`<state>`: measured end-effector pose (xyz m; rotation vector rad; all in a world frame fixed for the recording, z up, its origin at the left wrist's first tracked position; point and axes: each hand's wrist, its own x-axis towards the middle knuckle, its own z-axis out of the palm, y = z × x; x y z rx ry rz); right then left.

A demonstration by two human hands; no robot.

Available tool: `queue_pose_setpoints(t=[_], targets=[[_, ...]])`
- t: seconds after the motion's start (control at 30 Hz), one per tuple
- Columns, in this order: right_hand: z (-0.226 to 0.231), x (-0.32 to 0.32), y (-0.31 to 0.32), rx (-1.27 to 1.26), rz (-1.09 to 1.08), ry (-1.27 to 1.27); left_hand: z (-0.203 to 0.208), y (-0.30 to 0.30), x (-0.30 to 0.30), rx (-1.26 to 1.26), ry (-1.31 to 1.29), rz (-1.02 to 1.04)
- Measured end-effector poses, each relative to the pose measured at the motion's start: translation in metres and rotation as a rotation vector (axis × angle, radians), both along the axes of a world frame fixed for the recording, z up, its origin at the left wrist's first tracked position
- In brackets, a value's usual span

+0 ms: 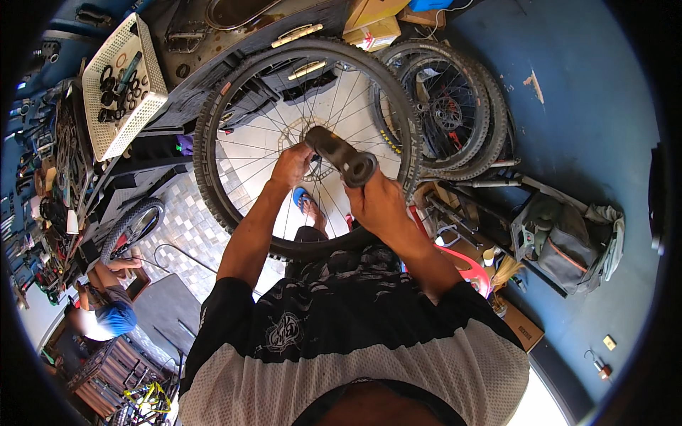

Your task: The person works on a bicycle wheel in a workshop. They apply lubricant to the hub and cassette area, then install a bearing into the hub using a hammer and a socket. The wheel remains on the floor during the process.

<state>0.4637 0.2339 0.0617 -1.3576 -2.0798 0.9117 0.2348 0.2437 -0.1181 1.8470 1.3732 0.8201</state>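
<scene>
A bicycle wheel point(207, 153) with a knobby black tyre lies in front of me, its spokes spreading over the pale floor and a disc rotor around its hub. My right hand point(376, 202) is closed around a dark mallet point(334, 148), whose thick head reaches left over the hub. Beneath the far end of that head is my left hand point(293, 165), with fingers pinched together close to the hub. What those fingers hold is hidden by the mallet head.
Several more wheels point(490, 106) lean at the blue wall on the right. A white basket point(153, 106) of small parts stands left of the workbench point(213, 53). A grey bag point(568, 252) sits on the right. Another person point(117, 319) is at the lower left, near a wheel point(135, 227).
</scene>
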Motion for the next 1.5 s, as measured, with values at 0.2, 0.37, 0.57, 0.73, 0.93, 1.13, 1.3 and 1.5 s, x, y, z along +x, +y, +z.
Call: queue_pose_setpoints(t=[0.2, 0.37, 0.57, 0.73, 0.93, 1.13, 1.3, 1.5], targets=[[-0.047, -0.012, 0.014, -0.288, 0.047, -0.337, 0.009, 0.002, 0.001, -0.123, 0.078, 0.054], [-0.034, -0.001, 0.014, -0.220, -0.086, -0.173, 0.014, 0.009, 0.004, -0.166, -0.078, 0.144], [-0.026, 0.015, 0.023, -0.291, -0.168, -0.225, 0.011, 0.010, -0.001, -0.228, -0.053, 0.077], [-0.026, 0.022, 0.019, -0.314, -0.168, -0.253, 0.010, 0.007, -0.002, -0.216, 0.003, 0.011], [-0.023, 0.021, 0.013, -0.316, -0.129, -0.265, 0.004, 0.005, -0.002, -0.052, -0.004, -0.028], [-0.013, 0.011, 0.012, -0.287, -0.062, -0.224, 0.006, 0.004, -0.001, -0.158, 0.007, -0.019], [0.000, 0.005, 0.006, -0.120, -0.040, -0.122, 0.021, 0.001, 0.001, -0.093, 0.039, 0.015], [-0.032, -0.006, -0.004, -0.102, -0.066, -0.085, 0.022, -0.001, -0.003, -0.206, 0.073, -0.019]])
